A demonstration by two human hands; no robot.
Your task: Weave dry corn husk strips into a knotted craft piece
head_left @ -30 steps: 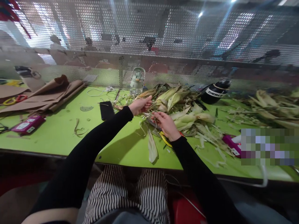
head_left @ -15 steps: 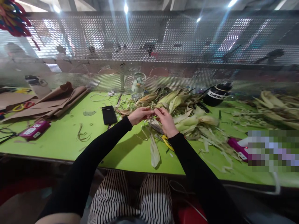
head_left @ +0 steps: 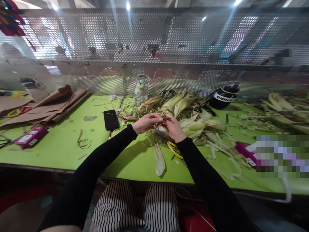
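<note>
My left hand [head_left: 147, 122] and my right hand [head_left: 173, 128] meet over the table, fingertips pinched close together. Between them is a thin, greenish strip of corn husk [head_left: 163, 115], small and partly covered by the fingers. Just behind lies a heap of corn husks [head_left: 178, 104], pale green and brown, some shredded. Below my right hand rest scissors with yellow handles [head_left: 174, 150], their blades partly under the hand and husks. A single pale corn husk [head_left: 159, 161] lies near the table's front edge.
A black phone [head_left: 111, 120] lies left of my hands. Behind the heap stand a pale green bottle [head_left: 141, 90] and a dark bottle [head_left: 223, 97]. Brown paper [head_left: 51, 108] and a purple box [head_left: 31, 137] are at left; another purple box [head_left: 246, 154] is at right.
My hands have shifted slightly, the right one turning with its fingers more curled. More of the yellow scissor handles shows. The view has moved slightly.
</note>
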